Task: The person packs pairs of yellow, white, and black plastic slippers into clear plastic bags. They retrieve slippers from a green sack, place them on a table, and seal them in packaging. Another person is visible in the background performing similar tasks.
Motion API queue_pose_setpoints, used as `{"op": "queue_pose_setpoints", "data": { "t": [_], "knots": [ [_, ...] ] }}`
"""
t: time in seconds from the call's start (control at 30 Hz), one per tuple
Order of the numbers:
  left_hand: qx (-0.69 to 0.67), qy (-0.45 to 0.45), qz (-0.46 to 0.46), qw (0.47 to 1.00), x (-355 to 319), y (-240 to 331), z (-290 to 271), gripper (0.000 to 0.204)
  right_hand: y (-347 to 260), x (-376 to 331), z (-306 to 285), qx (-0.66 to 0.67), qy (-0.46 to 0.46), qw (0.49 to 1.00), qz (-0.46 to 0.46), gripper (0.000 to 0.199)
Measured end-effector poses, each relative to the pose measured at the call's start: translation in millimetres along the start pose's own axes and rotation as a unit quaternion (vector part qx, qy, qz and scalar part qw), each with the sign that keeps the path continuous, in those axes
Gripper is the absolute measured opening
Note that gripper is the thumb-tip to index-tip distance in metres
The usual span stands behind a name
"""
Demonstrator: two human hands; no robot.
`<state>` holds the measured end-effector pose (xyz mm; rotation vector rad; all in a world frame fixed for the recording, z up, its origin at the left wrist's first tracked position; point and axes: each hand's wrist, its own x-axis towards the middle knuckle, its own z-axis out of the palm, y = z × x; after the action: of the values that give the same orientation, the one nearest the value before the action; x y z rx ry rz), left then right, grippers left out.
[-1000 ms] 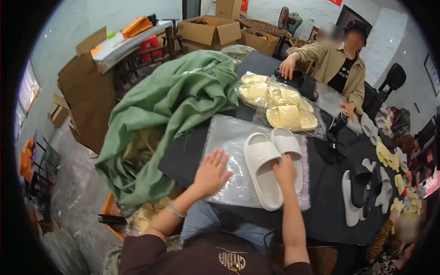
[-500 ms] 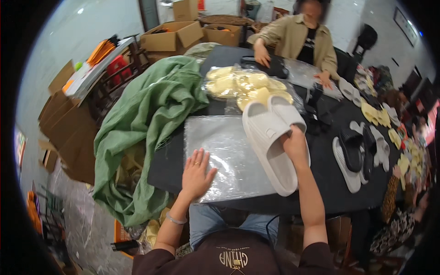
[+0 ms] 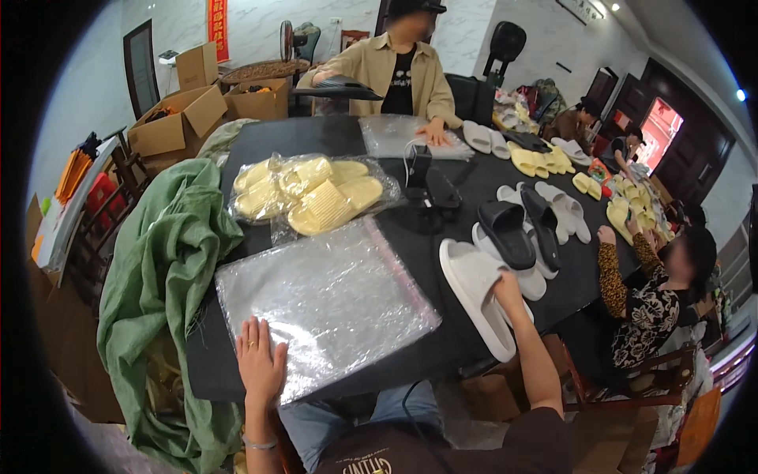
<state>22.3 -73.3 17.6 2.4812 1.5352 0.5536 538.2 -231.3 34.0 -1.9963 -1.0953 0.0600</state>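
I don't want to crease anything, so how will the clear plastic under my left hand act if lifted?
The plastic will probably flop, since it looks thin and wrinkled. It may slide on the table, judging by its glossy shine. Lying flat, it seems unlikely to roll.

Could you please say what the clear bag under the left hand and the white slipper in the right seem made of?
The clear bag looks like glossy plastic film: thin, wrinkled, catching glare. The white slipper seems matte moulded foam, perhaps rubber, from its thick, dull sole.
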Motion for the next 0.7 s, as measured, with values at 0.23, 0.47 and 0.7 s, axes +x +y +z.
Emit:
{"op": "queue_pose_setpoints", "data": {
  "t": [0.23,0.47,0.7],
  "knots": [
    [0.003,0.0,-0.008,1.0,-2,-2,0,0.06,25,-18,7,-0.058,0.019,0.998,-0.017,0.022],
    [0.01,0.005,-0.002,1.0,0,-2,1,0.06,69,41,-7,-0.169,0.038,0.984,0.042,0.028],
    [0.001,0.014,-0.017,1.0,-2,0,-3,0.059,108,121,-7,-0.05,0.165,0.931,0.323,0.042]
  ]
}}
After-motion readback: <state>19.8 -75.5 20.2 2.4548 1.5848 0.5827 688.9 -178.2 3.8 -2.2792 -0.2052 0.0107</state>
